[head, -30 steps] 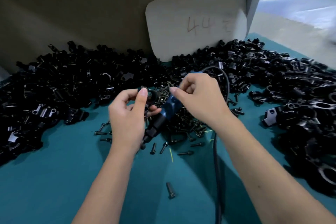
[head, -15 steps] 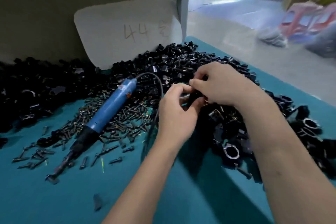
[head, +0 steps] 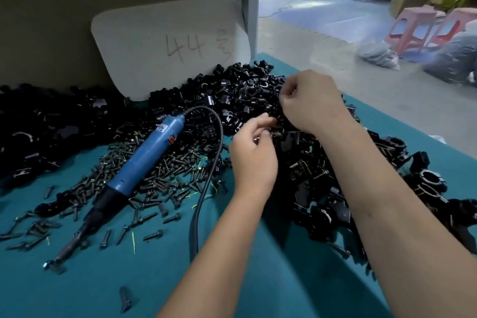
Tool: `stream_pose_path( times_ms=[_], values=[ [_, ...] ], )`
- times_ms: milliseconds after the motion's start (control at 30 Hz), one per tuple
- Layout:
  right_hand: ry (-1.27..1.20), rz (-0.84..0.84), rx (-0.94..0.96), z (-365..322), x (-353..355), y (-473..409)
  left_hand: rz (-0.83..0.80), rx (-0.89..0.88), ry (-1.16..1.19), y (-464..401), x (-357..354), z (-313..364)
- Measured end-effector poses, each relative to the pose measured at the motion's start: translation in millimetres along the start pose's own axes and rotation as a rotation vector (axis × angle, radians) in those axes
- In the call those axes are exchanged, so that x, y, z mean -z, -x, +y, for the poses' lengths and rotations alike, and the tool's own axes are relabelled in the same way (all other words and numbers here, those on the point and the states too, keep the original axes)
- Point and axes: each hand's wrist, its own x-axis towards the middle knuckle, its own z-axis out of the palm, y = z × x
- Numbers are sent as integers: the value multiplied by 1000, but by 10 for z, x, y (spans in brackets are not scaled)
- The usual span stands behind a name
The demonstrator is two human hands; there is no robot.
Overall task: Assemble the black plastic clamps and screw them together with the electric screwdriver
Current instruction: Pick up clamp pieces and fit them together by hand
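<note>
The blue electric screwdriver point(head: 147, 153) lies on the teal table point(head: 90, 286), tip toward the near left, on a scatter of dark screws point(head: 165, 175). Black plastic clamp parts are heaped at the right point(head: 322, 188) and along the back left point(head: 46, 121). My left hand point(head: 251, 152) hovers at the right heap's edge, fingers curled, pinching a small dark part near its fingertips. My right hand point(head: 307, 102) is just beyond it over the heap, fingers curled down into the clamps; what it holds is hidden.
The screwdriver's black cable point(head: 206, 183) loops between the tool and my left arm. A white board marked "44" point(head: 175, 46) leans against the back wall. The table's right edge point(head: 413, 126) drops to a factory floor with pink stools point(head: 423, 28) and bags.
The screwdriver left my right hand and now lies on the table. Both hands went right to the clamp heap, and the right hand has reached a little farther back.
</note>
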Motion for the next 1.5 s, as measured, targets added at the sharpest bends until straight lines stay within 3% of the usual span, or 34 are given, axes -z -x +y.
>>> stream_pose_path(
  times_ms=[67,167,467,533,633,700,767,867,967,1067,1167,1233,1400,1500],
  values=[
    [135,-232,47,-140,-150,-104,179,39,-12,-55,216,-11],
    [281,-462,100,-306,-460,-175,260,56,-99,-101,469,32],
    [467,-513,118,-345,-715,-301,238,37,-198,-140,815,82],
    [452,-459,135,-300,-683,-279,240,22,-196,-122,916,120],
    [317,-204,178,-395,-692,-209,292,-48,-260,-119,1257,176],
    [87,-90,243,-651,-706,-118,373,-113,-360,-121,1596,197],
    [-202,-90,287,-961,-712,-10,453,-174,-525,-97,1942,208],
    [-488,-229,364,-1489,-844,203,647,-203,-709,-15,2555,205],
    [-557,-403,442,-1886,-1015,416,797,-1,-995,39,3062,172],
    [-550,-480,506,-2089,-1177,580,784,322,-1202,67,3353,148],
    [-568,-484,536,-2140,-1300,651,690,431,-1234,63,3477,80],
    [-612,-496,510,-2127,-1354,666,674,412,-1258,64,3546,23],
    [-609,-435,514,-2007,-1401,601,764,191,-1100,66,3601,-26],
    [-755,-433,510,-1930,-1383,535,821,-11,-895,31,3479,60]
  ],
)
